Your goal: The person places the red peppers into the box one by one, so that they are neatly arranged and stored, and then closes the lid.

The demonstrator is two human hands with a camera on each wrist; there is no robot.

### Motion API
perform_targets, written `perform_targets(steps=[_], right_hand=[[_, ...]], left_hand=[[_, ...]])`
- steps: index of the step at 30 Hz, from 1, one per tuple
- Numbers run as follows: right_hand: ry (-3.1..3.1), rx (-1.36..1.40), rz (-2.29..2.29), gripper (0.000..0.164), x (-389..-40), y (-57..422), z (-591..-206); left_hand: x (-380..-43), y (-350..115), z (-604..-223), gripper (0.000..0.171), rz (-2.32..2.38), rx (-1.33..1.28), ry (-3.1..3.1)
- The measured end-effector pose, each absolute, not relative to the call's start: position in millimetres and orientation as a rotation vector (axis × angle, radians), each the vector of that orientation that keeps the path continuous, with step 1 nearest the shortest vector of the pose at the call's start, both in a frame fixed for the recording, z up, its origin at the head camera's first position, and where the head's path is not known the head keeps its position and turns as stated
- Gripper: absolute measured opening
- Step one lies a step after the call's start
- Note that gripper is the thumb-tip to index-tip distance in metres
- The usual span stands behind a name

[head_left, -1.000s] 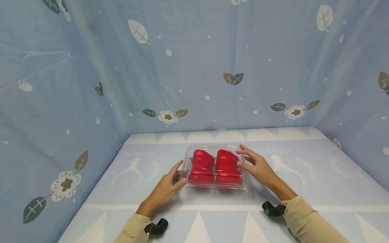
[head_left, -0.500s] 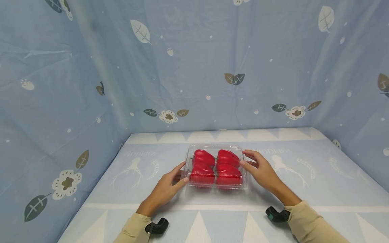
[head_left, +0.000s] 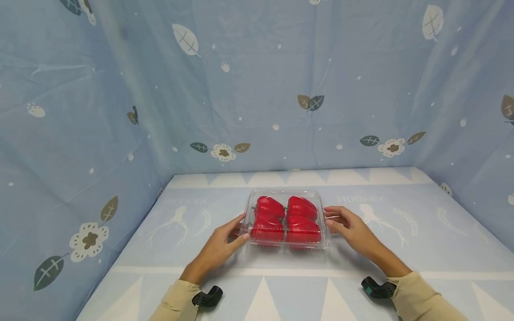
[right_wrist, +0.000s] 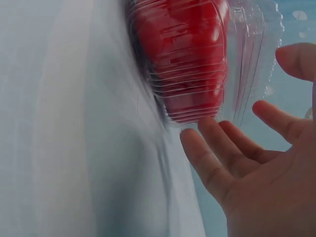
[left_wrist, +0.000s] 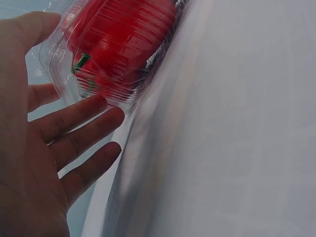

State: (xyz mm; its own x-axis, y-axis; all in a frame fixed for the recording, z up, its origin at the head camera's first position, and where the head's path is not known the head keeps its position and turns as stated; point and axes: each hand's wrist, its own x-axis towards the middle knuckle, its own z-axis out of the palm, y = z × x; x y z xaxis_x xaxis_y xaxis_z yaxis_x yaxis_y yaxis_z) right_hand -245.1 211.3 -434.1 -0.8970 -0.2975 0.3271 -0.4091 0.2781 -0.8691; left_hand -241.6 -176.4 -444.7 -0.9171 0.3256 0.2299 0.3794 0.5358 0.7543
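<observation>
A clear plastic clamshell box (head_left: 287, 243) with several red bell peppers (head_left: 302, 209) inside sits on the table in the head view. At its left side is my left hand (head_left: 217, 247), thumb and fingers extended. In the left wrist view the thumb (left_wrist: 42, 25) is at the box's rim and the fingertips are close to its ribbed wall; contact is hard to tell. My right hand (head_left: 353, 232) stands beside the right side, fingers spread and slightly bent. The right wrist view has its fingertips (right_wrist: 190, 136) by the box's lower end and its thumb apart from the rim.
The table (head_left: 289, 263) wears a pale blue and white patterned cover. Blue leaf-print cloth (head_left: 257, 89) hangs behind it and along both sides. Black wrist devices (head_left: 207, 297) sit at both tan sleeves (head_left: 425, 296).
My right hand has moved off the box's upper right corner, down and to the right along its side. The left hand and the box have barely moved.
</observation>
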Motion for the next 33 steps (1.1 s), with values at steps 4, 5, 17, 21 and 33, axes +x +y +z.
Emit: perform_targets(steps=[4,5,17,21,33], right_hand=[[-2.435,0.766,1.745,0.044,-245.2,214.4,-434.5],[-2.438,0.792,1.753,0.046,-244.9,215.1,-434.2],[-2.561,0.825,1.859,0.065,-241.0,217.1,-433.8],[-2.548,0.792,1.976,0.069,-240.8,215.8,-435.5],[-2.614,0.720,1.910,0.076,-239.5,214.5,-435.8]], left_hand=[[-241.5,-175.5,-442.1,0.066,-1.382,-0.617,-2.686],[-241.4,-175.1,-441.8,0.065,-1.396,-0.616,-2.680],[-243.6,-172.9,-440.9,0.055,-1.499,-0.626,-2.641],[-241.8,-171.8,-441.1,0.054,-1.504,-0.583,-2.644],[-242.6,-169.7,-440.1,0.055,-1.534,-0.534,-2.642]])
